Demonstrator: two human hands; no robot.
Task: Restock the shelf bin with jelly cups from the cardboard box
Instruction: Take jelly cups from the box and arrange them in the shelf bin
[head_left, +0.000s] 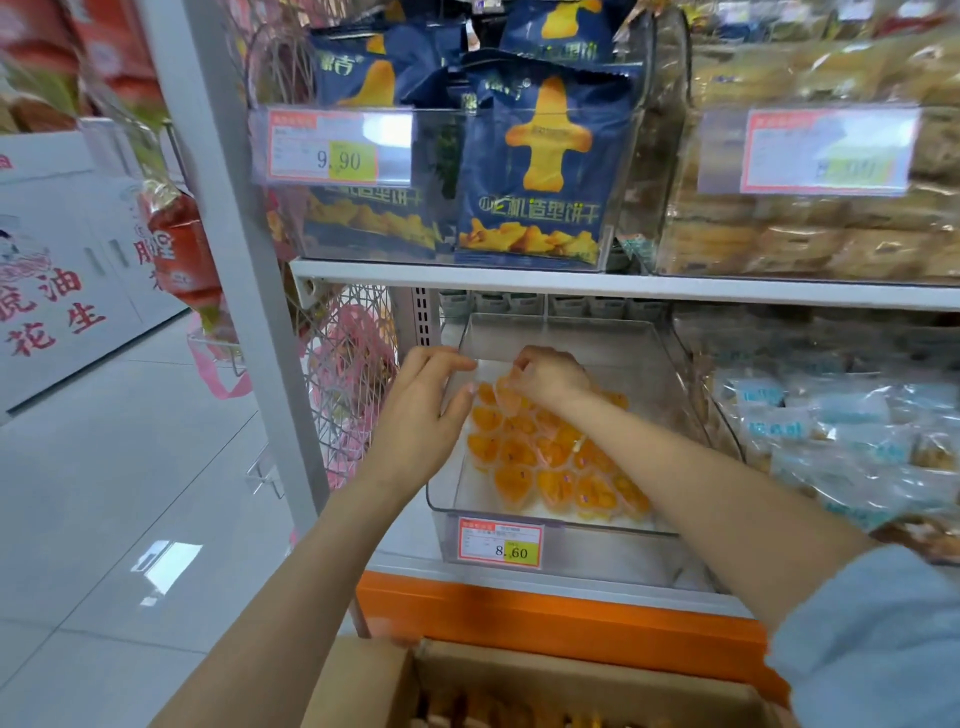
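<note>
My right hand (545, 376) is curled over the back of the pile, its fingertips pinching one orange jelly cup (506, 397). My left hand (421, 410) is open, fingers fairly straight, resting against the outside of the left wall of the clear plastic bin (597, 556). The other jelly cups (545, 462) lie packed together on the bin's floor, filling its front and middle. The bin sits at the left end of the lower shelf (545, 618), with a price label reading 8.60 (500, 543) on its front. The open cardboard box (519, 680) is below, nearest to me. On the shelf above stand blue biscuit bags (540, 161), and pale blue packets (831, 431) fill the bin to the right.
</note>
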